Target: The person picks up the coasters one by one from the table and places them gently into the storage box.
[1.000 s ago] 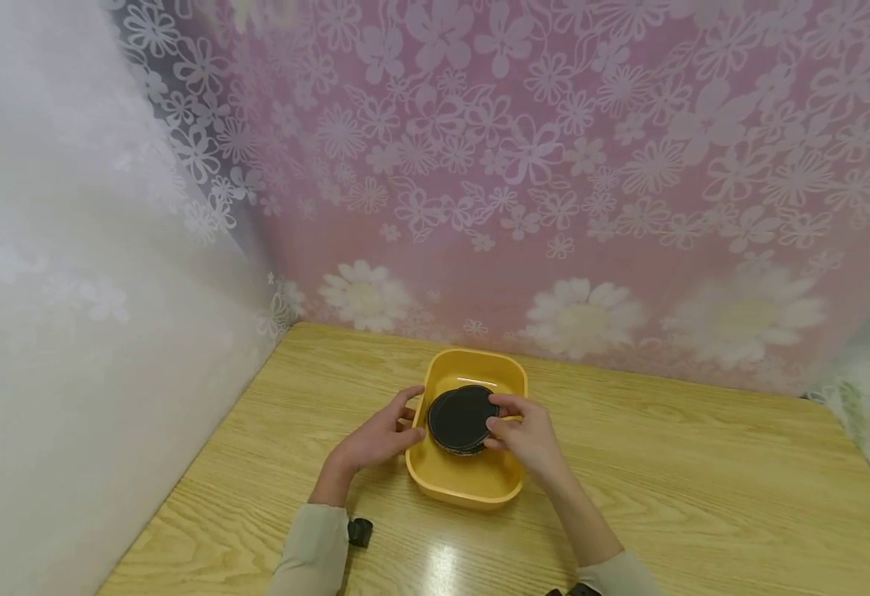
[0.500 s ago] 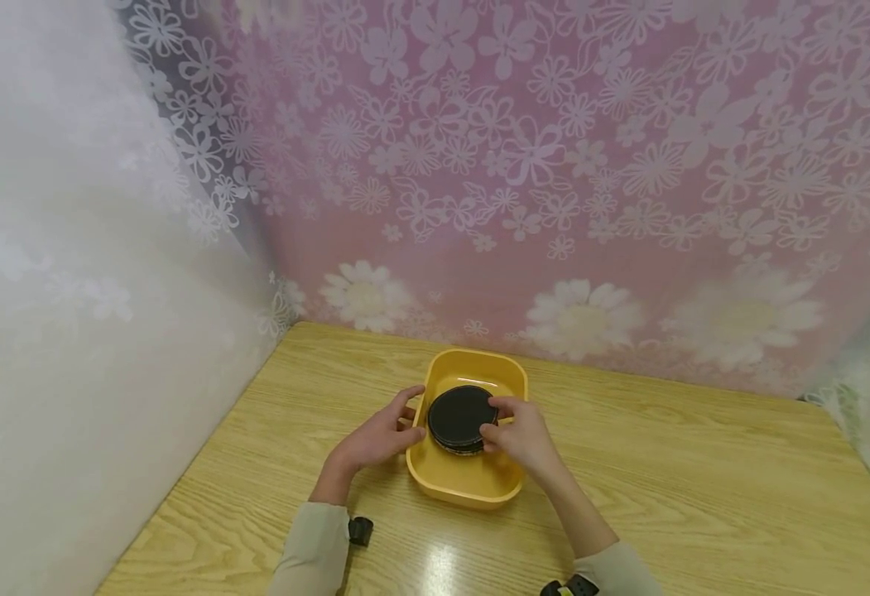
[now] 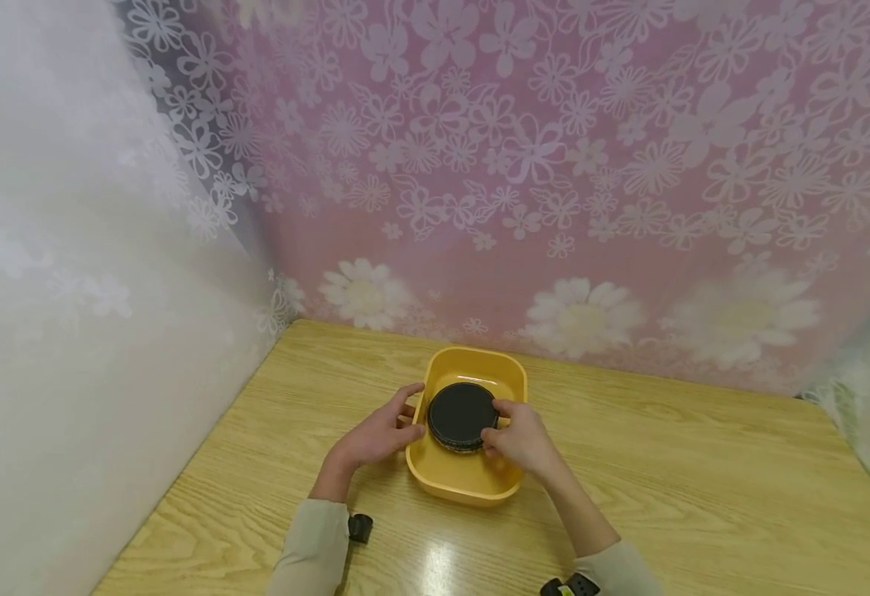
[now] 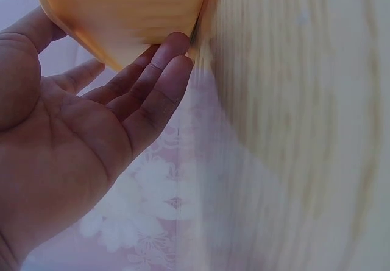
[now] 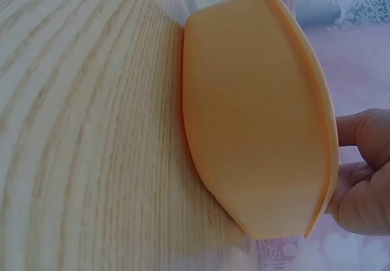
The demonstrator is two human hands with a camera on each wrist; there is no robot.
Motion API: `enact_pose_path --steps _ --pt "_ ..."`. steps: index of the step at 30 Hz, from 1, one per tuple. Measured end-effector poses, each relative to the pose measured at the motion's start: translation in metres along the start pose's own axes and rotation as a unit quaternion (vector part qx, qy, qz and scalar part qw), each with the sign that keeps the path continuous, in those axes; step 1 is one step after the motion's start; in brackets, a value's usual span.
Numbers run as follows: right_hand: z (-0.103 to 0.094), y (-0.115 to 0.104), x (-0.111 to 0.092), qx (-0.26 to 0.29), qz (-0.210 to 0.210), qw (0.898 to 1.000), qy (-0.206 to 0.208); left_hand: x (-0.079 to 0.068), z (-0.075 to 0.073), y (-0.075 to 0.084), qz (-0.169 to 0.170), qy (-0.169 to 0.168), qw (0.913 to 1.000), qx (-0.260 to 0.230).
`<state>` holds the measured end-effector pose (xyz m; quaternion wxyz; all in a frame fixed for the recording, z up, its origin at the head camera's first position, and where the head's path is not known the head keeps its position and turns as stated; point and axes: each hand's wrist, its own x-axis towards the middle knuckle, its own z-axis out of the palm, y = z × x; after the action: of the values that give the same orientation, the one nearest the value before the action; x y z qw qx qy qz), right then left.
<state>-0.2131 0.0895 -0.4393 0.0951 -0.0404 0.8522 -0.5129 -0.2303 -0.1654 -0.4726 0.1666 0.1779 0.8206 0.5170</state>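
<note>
A yellow plastic tub (image 3: 464,487) stands on the table with a stack of black round coasters (image 3: 461,414) inside it, their edges stitched. My right hand (image 3: 526,439) reaches over the tub's right wall and pinches the stack's right edge between thumb and forefinger. On the other side, my left hand (image 3: 377,432) holds the tub's left wall. The left wrist view shows the left thumb and forefinger passing over the rim, while the other fingers (image 4: 149,106) lie against the outside. In the right wrist view, the tub's wall (image 5: 256,112) hides the coasters.
The wood-grain table (image 3: 665,472) extends to both sides and in front of the tub. Close behind it rises a pink flowered curtain (image 3: 472,273), and a pale sheet (image 3: 107,348) hangs along the left. Black wrist straps (image 3: 360,528) are on both forearms.
The top coaster, earlier offset to the right, now lies squared over the others. My right hand has shifted slightly with it. The left hand and the tub have stayed in place.
</note>
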Motion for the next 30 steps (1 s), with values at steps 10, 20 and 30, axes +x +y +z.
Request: enact_pose_path --steps 10,20,30 --pt "-0.003 -0.001 0.003 0.052 0.006 0.998 -0.029 0.0 -0.001 0.002 -0.004 0.003 1.0 -0.008" --pt "-0.008 0.0 0.002 0.095 0.027 0.995 -0.03 -0.002 0.0 0.001 -0.002 0.0 1.0 -0.002" --pt "-0.026 0.012 -0.002 0.176 -0.002 0.984 -0.032 -0.001 -0.001 0.001 -0.004 0.005 1.0 0.008"
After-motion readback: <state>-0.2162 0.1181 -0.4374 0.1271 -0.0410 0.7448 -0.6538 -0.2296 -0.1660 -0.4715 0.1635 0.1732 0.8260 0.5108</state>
